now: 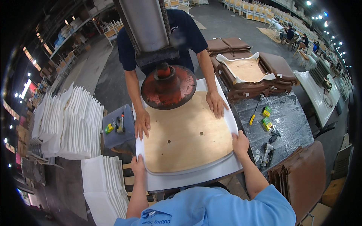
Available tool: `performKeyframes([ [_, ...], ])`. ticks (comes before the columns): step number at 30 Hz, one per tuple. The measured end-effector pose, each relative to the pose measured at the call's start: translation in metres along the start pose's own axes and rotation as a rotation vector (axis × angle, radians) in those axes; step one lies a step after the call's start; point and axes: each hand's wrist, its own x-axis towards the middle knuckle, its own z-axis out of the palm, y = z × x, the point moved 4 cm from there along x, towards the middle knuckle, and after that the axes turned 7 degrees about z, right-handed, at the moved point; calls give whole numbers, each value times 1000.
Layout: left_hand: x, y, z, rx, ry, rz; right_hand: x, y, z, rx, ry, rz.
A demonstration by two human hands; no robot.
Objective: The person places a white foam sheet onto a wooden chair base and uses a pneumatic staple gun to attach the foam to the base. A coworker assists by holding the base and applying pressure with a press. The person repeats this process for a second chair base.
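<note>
A plywood seat board (181,147) with small holes lies on a grey-edged pad, over a white sheet (166,182). My left hand (138,165) is closed on the sheet's near left edge. On the right edge, beside the board, my right hand (240,143) pinches the sheet with its thumb on top; its fingertips are hidden. Across from me, a person in a dark shirt rests one hand (142,123) flat at the board's left edge and the other hand (216,104) on its far right. Above the board's far part hangs a round red press plate (168,88).
Stacked white sheets (68,124) stand at left, near a grey stool (118,132) with a tool. A plastic-covered table (286,116) at right holds a yellow screwdriver (253,115), small boxes (267,123) and a staple gun (267,153). Brown seat covers (277,67) are piled beyond.
</note>
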Motion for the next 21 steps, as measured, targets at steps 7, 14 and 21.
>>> performKeyframes([
  [7,2,-2,4,-557,15,-303,1,7,0,66,39,-33],
  [14,-1,6,-6,-718,-155,-360,2,9,-1,114,45,-28],
  [21,4,2,-20,-562,-295,-431,1,11,-1,117,30,-13],
])
